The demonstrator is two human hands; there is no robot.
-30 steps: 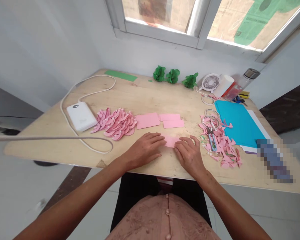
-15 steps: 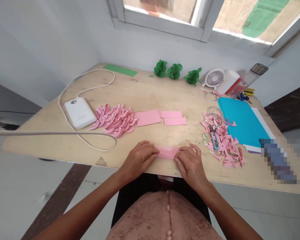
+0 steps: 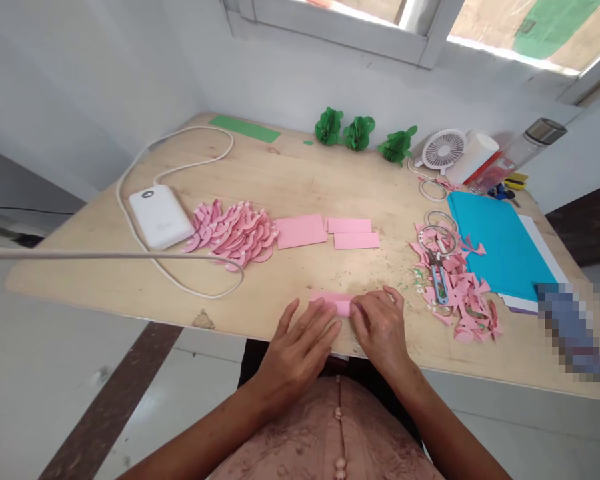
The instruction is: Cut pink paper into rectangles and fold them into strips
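Note:
A folded pink paper strip lies near the table's front edge, between my hands. My left hand rests flat with its fingers stretched over the paper's left part. Closed on the strip's right end is my right hand, its thumb and fingers pinching the edge. Beyond them lie a larger pink paper rectangle and two narrower pink pieces, of which the front one is fully visible. A pile of scalloped pink paper cut-outs sits to the left of these.
Pink paper scraps and blue-handled scissors lie right of my hands, beside a blue sheet stack. At left are a white power bank and its cable. Several green paper shapes, a small fan and a bottle stand behind.
My left hand has shifted from holding the strip's left end to lying over it with outstretched fingers. The strip now shows a folded-over front part. The camera view has tilted slightly.

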